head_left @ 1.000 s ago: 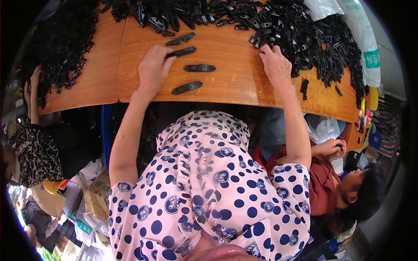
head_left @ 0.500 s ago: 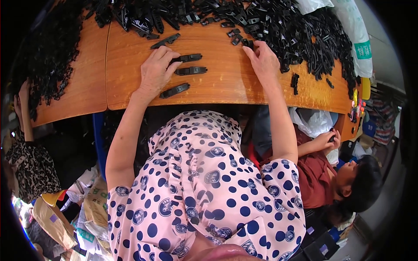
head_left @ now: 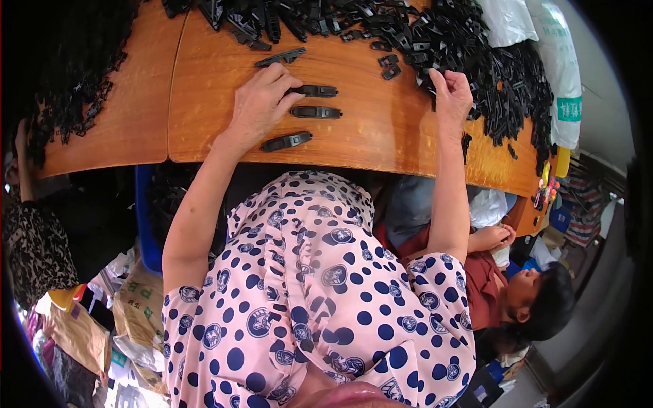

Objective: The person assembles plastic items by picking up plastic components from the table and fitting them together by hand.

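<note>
My left hand [head_left: 264, 100] is closed at the left end of a slim black plastic part [head_left: 317, 90], thumb and forefinger on either side of it. Just nearer to me lie a second black part [head_left: 316, 112] and a third black part [head_left: 286, 141], roughly parallel to it. Beyond my left fingertips is a narrower black piece [head_left: 280, 57], lying at a slant. My right hand [head_left: 454, 98] is pinched at the near edge of a big heap of small black plastic pieces [head_left: 496, 81]; whatever its fingertips hold is too dark to make out.
The brown wooden table [head_left: 224, 129] has a seam at left. Another dark heap [head_left: 75, 88] covers its left end. Several small black pieces [head_left: 390, 68] lie beside the right heap, with white plastic sacks [head_left: 554, 68] behind. A co-worker [head_left: 507, 292] sits at right; another person's arm [head_left: 24, 163] shows at left.
My right hand has moved rightward from beside the small loose pieces to the heap's edge. My left hand stays at the same part. The whole view has shifted slightly.
</note>
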Demonstrator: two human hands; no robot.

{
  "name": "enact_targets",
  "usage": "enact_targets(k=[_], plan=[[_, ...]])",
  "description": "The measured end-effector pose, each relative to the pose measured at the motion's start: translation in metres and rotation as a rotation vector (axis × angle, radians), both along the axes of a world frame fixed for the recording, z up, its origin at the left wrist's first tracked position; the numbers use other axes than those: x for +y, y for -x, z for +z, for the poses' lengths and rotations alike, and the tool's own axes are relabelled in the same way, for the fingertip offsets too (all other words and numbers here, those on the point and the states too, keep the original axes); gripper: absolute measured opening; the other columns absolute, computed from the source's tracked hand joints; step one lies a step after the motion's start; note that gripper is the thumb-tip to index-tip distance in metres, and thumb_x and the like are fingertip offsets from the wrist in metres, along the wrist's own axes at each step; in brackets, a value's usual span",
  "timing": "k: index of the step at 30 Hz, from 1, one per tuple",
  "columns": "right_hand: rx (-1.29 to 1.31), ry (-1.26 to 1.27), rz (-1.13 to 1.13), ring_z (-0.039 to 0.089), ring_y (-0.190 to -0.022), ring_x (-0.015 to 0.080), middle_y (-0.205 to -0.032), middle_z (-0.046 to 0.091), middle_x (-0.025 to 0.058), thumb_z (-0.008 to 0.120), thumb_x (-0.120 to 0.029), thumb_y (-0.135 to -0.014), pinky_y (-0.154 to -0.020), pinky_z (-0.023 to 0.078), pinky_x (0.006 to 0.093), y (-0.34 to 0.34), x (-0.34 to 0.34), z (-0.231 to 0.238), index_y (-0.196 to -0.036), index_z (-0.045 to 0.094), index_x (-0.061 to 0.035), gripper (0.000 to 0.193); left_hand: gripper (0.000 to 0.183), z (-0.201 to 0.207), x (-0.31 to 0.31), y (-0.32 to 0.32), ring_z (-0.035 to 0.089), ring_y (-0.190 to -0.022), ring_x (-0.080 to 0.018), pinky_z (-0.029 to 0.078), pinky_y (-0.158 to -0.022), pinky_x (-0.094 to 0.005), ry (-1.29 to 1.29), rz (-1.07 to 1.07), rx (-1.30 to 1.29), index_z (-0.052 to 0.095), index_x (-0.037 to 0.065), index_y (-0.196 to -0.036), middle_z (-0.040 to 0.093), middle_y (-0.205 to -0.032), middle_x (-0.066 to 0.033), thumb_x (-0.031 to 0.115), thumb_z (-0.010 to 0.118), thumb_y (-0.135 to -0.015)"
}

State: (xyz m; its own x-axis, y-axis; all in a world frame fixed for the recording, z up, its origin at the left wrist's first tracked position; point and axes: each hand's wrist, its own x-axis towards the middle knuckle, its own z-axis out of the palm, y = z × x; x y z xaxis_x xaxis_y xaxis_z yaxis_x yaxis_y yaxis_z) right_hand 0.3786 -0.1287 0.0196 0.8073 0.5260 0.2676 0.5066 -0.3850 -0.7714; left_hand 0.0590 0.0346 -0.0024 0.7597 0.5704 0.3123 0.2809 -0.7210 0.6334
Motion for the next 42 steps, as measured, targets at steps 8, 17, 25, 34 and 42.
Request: enact_targets(k=[8,17,25,34,42], plan=[[-0.358,0.342,0.869,0.069,-0.072,0.0301,-0.082,0.071,0.0098,0.076,-0.028,-0.087,-0.060,0.053,0.0394,0.101,0.039,0.023,-0.097,0.065,-0.0097,0.024,0.019,-0.003,-0.001,0.001,0.064,-0.091,-0.0237,0.053,-0.077,-0.0354,0.021,-0.001,-0.037,0.071,0.006,-0.101,0.062,-0.095,-0.0046,0.015,0.073,-0.085],[-0.316,0.523,0.994,0.068,-0.077,0.0375,-0.079,0.069,0.0124,0.070,-0.023,-0.090,-0.062,0.052,0.0465,0.107,0.051,0.029,-0.098,0.058,-0.0083,0.021,0.019,0.001,-0.003,-0.001,0.063,-0.091,-0.0251,0.052,-0.076,-0.0365,0.015,-0.020,-0.042,0.070,0.006,-0.101,0.062,-0.093,-0.0051,0.012,0.073,-0.083],[-0.311,0.379,0.898,0.068,-0.078,0.0351,-0.084,0.069,0.0136,0.071,-0.021,-0.089,-0.066,0.054,0.0445,0.126,0.054,0.012,-0.101,0.061,-0.0067,0.022,0.024,-0.004,0.003,-0.001,0.065,-0.087,-0.0260,0.053,-0.075,-0.0353,-0.009,-0.045,0.005,0.070,0.005,-0.104,0.064,-0.099,-0.0073,0.015,0.075,-0.083],[-1.040,0.689,0.798,0.063,-0.098,0.0245,-0.107,0.061,0.0052,0.064,-0.001,-0.075,-0.081,0.056,0.0345,0.022,-0.016,0.035,-0.115,0.064,-0.0096,0.041,0.031,0.005,0.037,0.004,0.064,-0.092,-0.0245,0.053,-0.078,-0.0338,-0.265,0.120,0.058,0.066,0.009,-0.116,0.065,-0.108,-0.0095,0.018,0.073,-0.088],[-0.288,0.296,0.690,0.064,-0.093,0.0244,-0.096,0.062,0.0077,0.070,-0.001,-0.080,-0.073,0.055,0.0358,0.043,-0.009,0.003,-0.109,0.064,-0.0065,0.031,0.031,0.004,0.034,-0.026,0.061,-0.106,-0.0274,0.048,-0.094,-0.0413,0.063,-0.209,0.185,0.064,0.012,-0.122,0.065,-0.105,-0.0071,0.025,0.065,-0.094]])
